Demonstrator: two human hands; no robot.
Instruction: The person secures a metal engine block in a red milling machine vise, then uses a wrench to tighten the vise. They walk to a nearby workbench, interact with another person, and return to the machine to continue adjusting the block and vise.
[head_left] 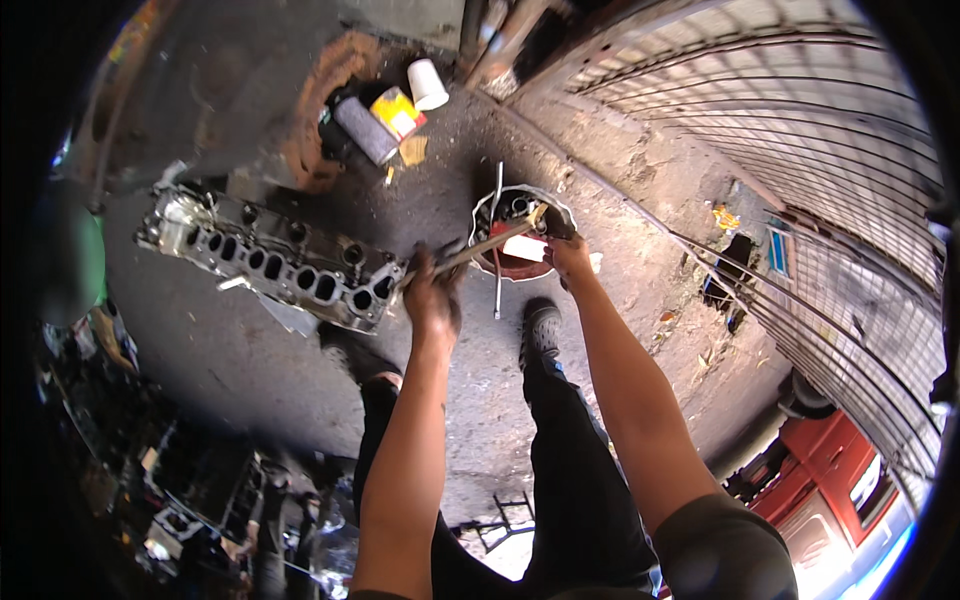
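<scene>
My left hand [432, 300], dark with grease, is wrapped round a long, thin brownish bar [478, 250]. The bar slants up to the right and its far end lies over a round basin [482, 262]. At the basin's right side my right hand [572, 260] is closed on the right end of a red and white packet [523, 247]; its fingertips are partly hidden. Dark metal parts [518, 206] sit in the basin, and a thin metal rod [498, 295] crosses it. Left of my left hand lies a metal engine cylinder head [290, 272] with a row of oval ports.
Beyond the cylinder head are a grey can [366, 130], a yellow and red container [398, 112] and a white cup [428, 85]. A barred metal fence [760, 75] runs along the right. Engine parts [200, 490] crowd the lower left; a red vehicle [815, 475] stands lower right.
</scene>
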